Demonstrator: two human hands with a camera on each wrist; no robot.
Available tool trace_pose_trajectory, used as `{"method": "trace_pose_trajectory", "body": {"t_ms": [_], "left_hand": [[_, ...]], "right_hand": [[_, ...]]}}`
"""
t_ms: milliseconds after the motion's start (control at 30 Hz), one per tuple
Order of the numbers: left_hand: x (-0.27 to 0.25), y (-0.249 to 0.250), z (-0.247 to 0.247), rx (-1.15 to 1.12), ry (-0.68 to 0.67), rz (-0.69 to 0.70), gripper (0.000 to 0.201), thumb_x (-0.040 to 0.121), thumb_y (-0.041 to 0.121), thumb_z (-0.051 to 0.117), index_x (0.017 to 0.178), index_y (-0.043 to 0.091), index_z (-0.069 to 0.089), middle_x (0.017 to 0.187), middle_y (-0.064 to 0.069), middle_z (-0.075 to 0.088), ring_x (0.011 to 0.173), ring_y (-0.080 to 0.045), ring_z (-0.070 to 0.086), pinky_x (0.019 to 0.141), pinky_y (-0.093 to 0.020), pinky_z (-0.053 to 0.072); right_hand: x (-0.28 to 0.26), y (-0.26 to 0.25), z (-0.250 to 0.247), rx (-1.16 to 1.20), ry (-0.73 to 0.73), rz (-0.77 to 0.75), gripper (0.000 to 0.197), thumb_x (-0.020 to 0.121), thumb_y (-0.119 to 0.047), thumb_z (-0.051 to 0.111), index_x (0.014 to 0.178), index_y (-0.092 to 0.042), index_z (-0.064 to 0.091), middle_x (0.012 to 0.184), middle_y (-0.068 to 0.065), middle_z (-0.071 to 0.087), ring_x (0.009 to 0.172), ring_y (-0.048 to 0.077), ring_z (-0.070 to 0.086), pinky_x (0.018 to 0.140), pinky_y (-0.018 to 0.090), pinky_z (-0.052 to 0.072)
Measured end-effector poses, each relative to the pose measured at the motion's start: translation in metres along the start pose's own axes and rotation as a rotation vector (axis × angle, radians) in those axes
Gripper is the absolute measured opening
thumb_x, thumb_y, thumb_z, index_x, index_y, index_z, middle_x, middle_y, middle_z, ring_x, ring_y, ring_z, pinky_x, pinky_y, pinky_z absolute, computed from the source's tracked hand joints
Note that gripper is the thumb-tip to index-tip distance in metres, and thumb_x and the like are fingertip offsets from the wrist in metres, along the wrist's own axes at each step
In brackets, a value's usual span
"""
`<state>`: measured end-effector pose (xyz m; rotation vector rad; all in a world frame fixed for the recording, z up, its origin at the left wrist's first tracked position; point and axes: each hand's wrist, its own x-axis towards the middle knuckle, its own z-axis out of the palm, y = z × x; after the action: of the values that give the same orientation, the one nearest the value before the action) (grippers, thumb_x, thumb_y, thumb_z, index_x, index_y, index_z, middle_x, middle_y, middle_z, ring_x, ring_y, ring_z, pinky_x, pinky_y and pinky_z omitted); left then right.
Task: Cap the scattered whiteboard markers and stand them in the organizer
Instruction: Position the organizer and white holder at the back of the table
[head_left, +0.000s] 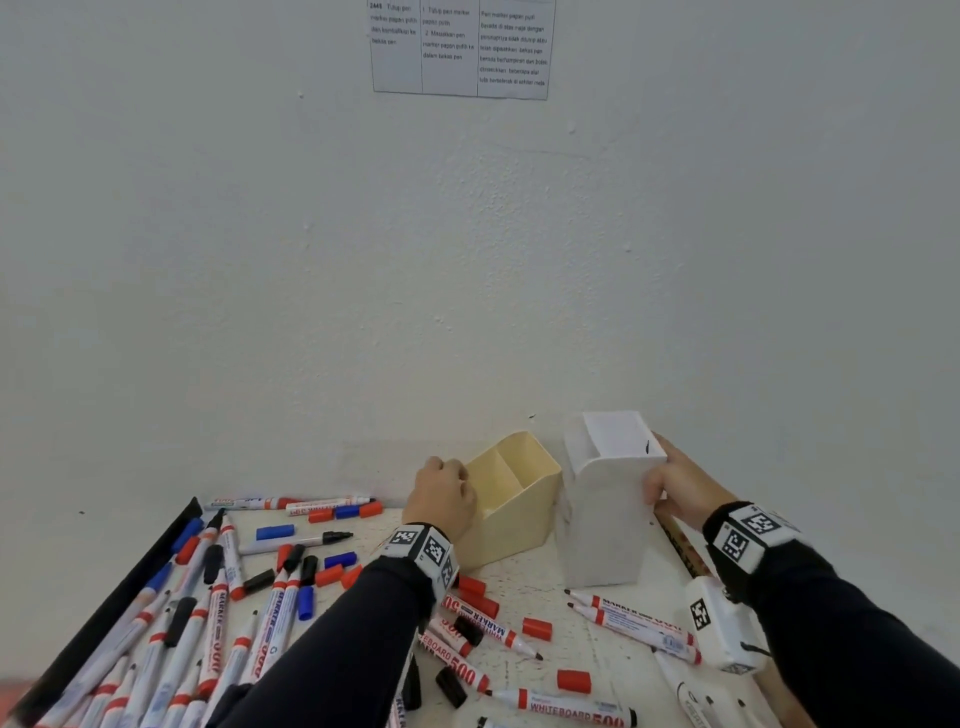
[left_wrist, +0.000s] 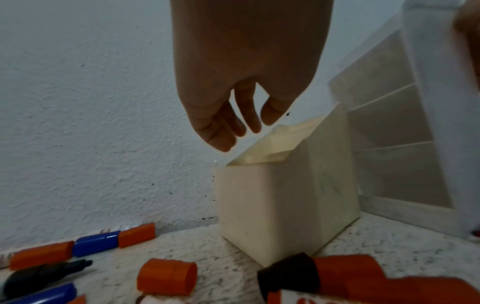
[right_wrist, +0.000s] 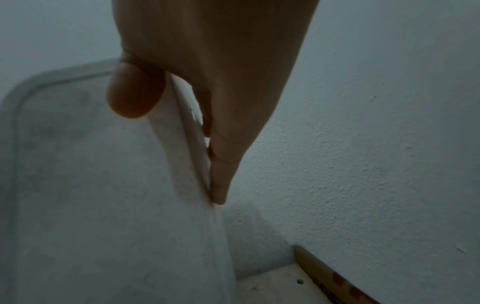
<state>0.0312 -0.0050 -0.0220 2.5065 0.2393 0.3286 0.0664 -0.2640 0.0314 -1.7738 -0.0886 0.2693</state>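
Note:
Two organizers stand by the wall. My left hand (head_left: 447, 488) (left_wrist: 233, 127) hangs over the left rim of the cream organizer (head_left: 514, 519) (left_wrist: 272, 216), fingers loose and holding nothing. My right hand (head_left: 670, 483) (right_wrist: 174, 155) pinches the right edge of the taller white organizer (head_left: 602, 519) (left_wrist: 389, 144) (right_wrist: 91, 205), thumb on its front face and fingers along its side. No marker shows in either organizer. Uncapped red whiteboard markers (head_left: 631, 621) and loose red caps (head_left: 536, 627) (left_wrist: 166, 275) lie in front of them.
Several markers are heaped at the left (head_left: 182, 623) beside a black tray edge (head_left: 104, 608), with blue, black and red caps among them. A wooden strip (head_left: 675, 551) (right_wrist: 337, 281) runs along the table's right side. A printed sheet (head_left: 462, 47) hangs on the wall.

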Motion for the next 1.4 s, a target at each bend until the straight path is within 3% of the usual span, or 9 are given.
{"method": "trace_pose_trajectory", "body": {"t_ms": [133,233,333,467,567,800,933,1167,1400], "left_hand": [[0.01,-0.011,-0.003,0.057,-0.148,-0.045,0.045,0.098,0.013,0.034,0.143,0.009,0.031,0.143,-0.013,0.038,0.132,-0.026,0.038,0.108,-0.032,0.03],[0.017,-0.013,-0.002,0.103,-0.192,-0.034,0.038,0.097,0.013,0.035,0.133,0.01,0.045,0.133,-0.013,0.051,0.123,-0.027,0.048,0.101,-0.032,0.038],[0.022,-0.013,-0.002,0.165,-0.17,-0.051,0.04,0.095,0.009,0.038,0.134,0.014,0.044,0.129,-0.011,0.049,0.123,-0.028,0.046,0.102,-0.035,0.04],[0.026,-0.009,0.0,0.189,-0.184,-0.043,0.043,0.096,0.013,0.039,0.138,0.018,0.039,0.137,-0.009,0.039,0.125,-0.027,0.041,0.107,-0.038,0.037],[0.03,-0.004,-0.001,0.145,-0.201,-0.014,0.038,0.097,0.011,0.035,0.134,0.015,0.047,0.136,-0.011,0.048,0.123,-0.027,0.048,0.104,-0.034,0.038],[0.037,0.004,-0.005,0.241,-0.105,-0.084,0.029,0.095,0.01,0.041,0.113,0.019,0.061,0.118,-0.006,0.061,0.103,-0.024,0.061,0.085,-0.031,0.048],[0.033,0.008,-0.011,0.35,-0.131,-0.034,0.03,0.094,0.009,0.043,0.115,0.016,0.062,0.116,-0.008,0.062,0.103,-0.026,0.061,0.085,-0.033,0.05],[0.019,0.023,-0.024,0.348,-0.153,-0.011,0.025,0.084,0.002,0.046,0.101,0.005,0.064,0.104,-0.013,0.064,0.093,-0.029,0.063,0.074,-0.032,0.05],[0.001,0.035,-0.006,0.051,-0.133,-0.151,0.014,0.08,-0.003,0.045,0.068,0.004,0.049,0.087,-0.017,0.059,0.077,-0.029,0.06,0.064,-0.027,0.046]], "right_hand": [[0.008,0.011,0.0,-0.103,0.203,-0.015,0.057,0.079,0.008,0.042,0.132,-0.011,0.04,0.108,0.011,0.057,0.099,0.029,0.054,0.092,0.044,0.046],[0.011,0.019,0.01,-0.124,0.458,-0.156,0.061,0.089,-0.002,0.048,0.142,-0.016,0.019,0.137,0.017,0.038,0.12,0.033,0.045,0.096,0.037,0.039],[0.001,0.02,0.029,0.041,0.584,-0.253,0.051,0.094,-0.015,0.045,0.139,-0.021,0.02,0.143,0.012,0.028,0.119,0.028,0.043,0.09,0.034,0.039],[-0.006,0.033,0.049,-0.066,0.464,-0.339,0.068,0.09,-0.032,0.054,0.144,-0.021,0.013,0.152,0.004,0.012,0.135,0.023,0.025,0.099,0.028,0.026],[0.003,0.043,0.049,-0.247,0.43,-0.345,0.08,0.088,-0.012,0.058,0.147,-0.022,0.005,0.155,0.003,0.008,0.141,0.02,0.015,0.106,0.026,0.016],[0.008,0.036,0.039,-0.363,0.465,-0.219,0.073,0.095,-0.005,0.04,0.147,-0.032,-0.003,0.128,0.019,0.049,0.094,0.028,0.057,0.086,0.035,0.046],[-0.002,0.034,0.047,-0.26,0.559,-0.304,0.066,0.095,-0.018,0.044,0.147,-0.024,0.004,0.151,0.012,0.012,0.13,0.031,0.037,0.097,0.026,0.029],[-0.001,0.026,0.065,-0.588,0.546,-0.292,0.085,0.071,-0.062,0.063,0.139,-0.034,0.021,0.151,0.004,0.003,0.12,0.043,0.044,0.088,0.046,0.046],[0.002,0.019,0.06,-0.59,0.531,-0.179,0.077,0.073,-0.037,0.072,0.134,-0.026,0.026,0.145,0.014,0.007,0.115,0.045,0.042,0.091,0.046,0.043]]}}
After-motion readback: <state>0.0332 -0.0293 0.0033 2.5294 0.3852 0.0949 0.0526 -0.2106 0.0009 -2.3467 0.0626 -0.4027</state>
